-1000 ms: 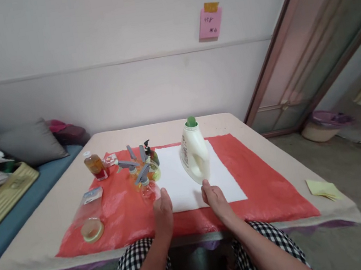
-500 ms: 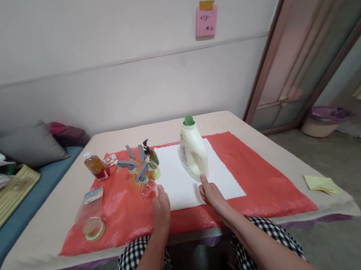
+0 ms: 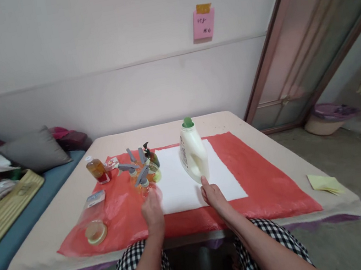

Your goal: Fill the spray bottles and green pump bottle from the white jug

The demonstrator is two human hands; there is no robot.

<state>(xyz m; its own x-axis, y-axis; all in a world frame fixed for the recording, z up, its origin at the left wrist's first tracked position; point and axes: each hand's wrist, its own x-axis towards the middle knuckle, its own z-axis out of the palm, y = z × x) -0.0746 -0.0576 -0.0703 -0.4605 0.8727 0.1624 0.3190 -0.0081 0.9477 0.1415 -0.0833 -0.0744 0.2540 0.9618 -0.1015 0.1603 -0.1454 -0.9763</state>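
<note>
Left hand (image 3: 153,210) at the near side of the spray bottles (image 3: 143,176), overlapping the closest; its grip cannot be told. Right hand (image 3: 213,195) clenched, thumb raised, just before the base of the jug (image 3: 192,149); contact unclear. Jug upright on white sheet (image 3: 179,195), right of the bottles.

A pink note (image 3: 203,24) is taped to the wall (image 3: 78,32); a grey cushion (image 3: 34,150) rests on a blue surface (image 3: 50,177) at left, with a woven mat (image 3: 7,212) near it; yellow notes (image 3: 324,183) lie near the right corner of the table (image 3: 282,156); a bin (image 3: 322,125) stands on the floor (image 3: 309,149).
</note>
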